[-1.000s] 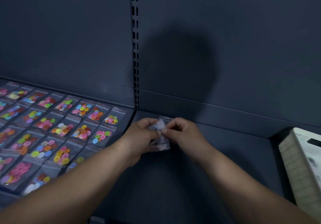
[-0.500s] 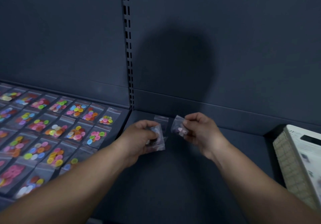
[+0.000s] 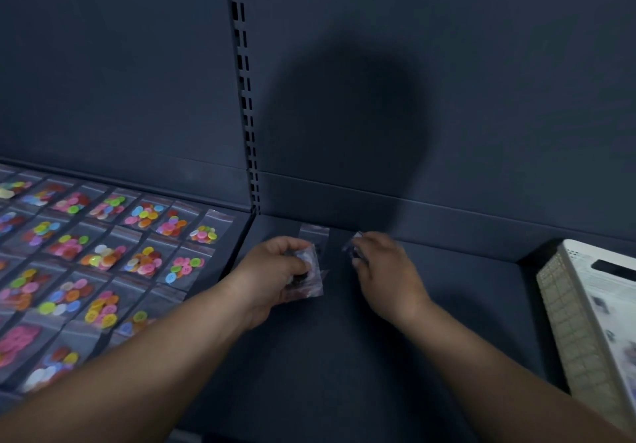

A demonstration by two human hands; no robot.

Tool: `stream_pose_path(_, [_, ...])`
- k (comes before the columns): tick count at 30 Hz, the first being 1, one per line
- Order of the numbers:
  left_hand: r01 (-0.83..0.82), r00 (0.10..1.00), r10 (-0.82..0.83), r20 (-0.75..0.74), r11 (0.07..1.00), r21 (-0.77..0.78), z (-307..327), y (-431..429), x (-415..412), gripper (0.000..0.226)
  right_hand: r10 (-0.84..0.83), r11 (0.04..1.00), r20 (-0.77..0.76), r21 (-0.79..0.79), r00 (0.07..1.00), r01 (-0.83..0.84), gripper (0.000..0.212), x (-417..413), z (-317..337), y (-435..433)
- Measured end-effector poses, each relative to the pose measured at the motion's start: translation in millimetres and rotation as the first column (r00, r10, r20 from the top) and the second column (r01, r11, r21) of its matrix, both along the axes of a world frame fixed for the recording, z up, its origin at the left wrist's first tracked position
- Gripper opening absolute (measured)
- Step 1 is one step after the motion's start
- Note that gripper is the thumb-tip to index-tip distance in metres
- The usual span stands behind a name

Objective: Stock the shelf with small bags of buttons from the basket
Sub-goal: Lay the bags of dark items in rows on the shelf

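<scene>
Your right grip (image 3: pixel 382 267) pinches the single bag (image 3: pixel 351 243) by 1 edge, fingers curled on it, low over the dark matte shelf (image 3: pixel 344 356). Just left of it, your left grip (image 3: pixel 275 270) is closed round a bunch of bags (image 3: pixel 309 279). 1 laid bag (image 3: pixel 314 233) lies flat just beyond, between the 2 grips. Expect thin, clear, slippery film, limp and light, with hard round buttons shifting inside. Take hold at the flat sealed edge. The pale latticed basket (image 3: pixel 568 322) stands well right of the right grip.
</scene>
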State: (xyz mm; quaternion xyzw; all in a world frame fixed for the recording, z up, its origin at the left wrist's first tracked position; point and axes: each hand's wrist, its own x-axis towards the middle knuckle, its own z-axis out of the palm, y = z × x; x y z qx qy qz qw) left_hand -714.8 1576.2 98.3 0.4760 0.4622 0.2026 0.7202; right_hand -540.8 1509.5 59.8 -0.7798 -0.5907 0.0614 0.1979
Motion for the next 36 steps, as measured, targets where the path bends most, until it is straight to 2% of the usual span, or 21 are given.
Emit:
stream_pose_path(2, [-0.006, 1.000, 0.006, 0.002, 1.000, 0.006, 0, 0, 1, 0.026, 0.056, 0.984, 0.020, -0.169, 0.998, -0.052, 0.043, -2, -4, 2])
stream_pose_path(4, [-0.004, 1.000, 0.004, -0.002, 1.000, 0.012, 1, 0, 2, 0.026, 0.119, 0.964, 0.026, -0.244, 0.993, -0.109, 0.049, -2, -4, 1])
stream_pose_path(9, [-0.013, 1.000, 0.013, -0.002, 1.000, 0.004, 1, 0, -1, 0.027, 0.190, 0.960, -0.028, -0.204, 0.981, -0.192, 0.045, 1, -1, -8])
stream_pose_path(12, [-0.018, 1.000, 0.018, 0.000, 1.000, 0.005, 2, 0, -2, 0.027, 0.174, 0.965, -0.032, -0.196, 0.984, -0.177, 0.053, 0, 0, -7])
stream_pose_path(23, [-0.009, 1.000, 0.010, -0.028, 1.000, 0.014, 6, -2, -2, 0.027, 0.226, 0.943, 0.063, -0.264, 0.972, -0.202, 0.059, -3, -3, -8])
stream_pose_path(28, [-0.005, 1.000, 0.005, -0.030, 1.000, -0.006, 7, -2, 0, 0.036, 0.240, 0.940, 0.078, -0.269, 0.968, -0.211, 0.058, -1, -4, -7])
stream_pose_path(31, [0.024, 1.000, -0.024, -0.020, 1.000, 0.013, 8, -4, 0, 0.037, 0.199, 0.962, -0.031, -0.185, 0.979, -0.201, 0.055, 1, -6, -6])
stream_pose_path(34, [0.037, 0.999, -0.036, -0.038, 0.998, 0.047, 5, -5, 1, 0.033, 0.100, 0.995, -0.251, 0.049, 0.963, -0.090, 0.037, -4, -1, -5])
stream_pose_path(35, [0.041, 0.998, -0.039, -0.046, 0.998, 0.056, 4, -5, 2, 0.032, 0.070, 0.994, -0.393, 0.106, 0.917, -0.031, 0.029, -8, 4, -4])
stream_pose_path(36, [0.045, 0.998, -0.042, -0.048, 0.997, 0.062, 4, -6, 3, 0.031, 0.049, 0.992, -0.566, 0.125, 0.823, 0.026, 0.026, -13, 11, -4])
